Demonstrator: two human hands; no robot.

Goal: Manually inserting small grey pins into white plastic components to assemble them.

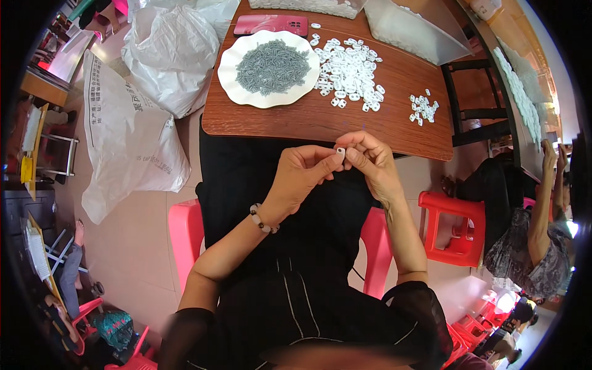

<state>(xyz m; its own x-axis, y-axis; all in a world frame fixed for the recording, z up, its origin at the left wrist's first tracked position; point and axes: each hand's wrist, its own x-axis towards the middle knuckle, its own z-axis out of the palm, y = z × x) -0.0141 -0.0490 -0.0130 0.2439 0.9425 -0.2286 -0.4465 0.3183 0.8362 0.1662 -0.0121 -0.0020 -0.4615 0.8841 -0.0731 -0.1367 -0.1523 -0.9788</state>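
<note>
Over my lap, just off the table's near edge, my left hand pinches a small white plastic piece with a dark hole between thumb and forefinger. My right hand meets it there, thumb and fingertips closed right beside the piece; anything within that pinch is too small to make out. Ahead on the table, a white scalloped plate holds a heap of small grey pins. Right of the plate spreads a large pile of similar white pieces. A smaller group of white pieces lies farther right.
The brown wooden table also bears a pink phone behind the plate and a clear bin of white parts at the back right. White sacks stand left on the floor. A red stool and another person are at right.
</note>
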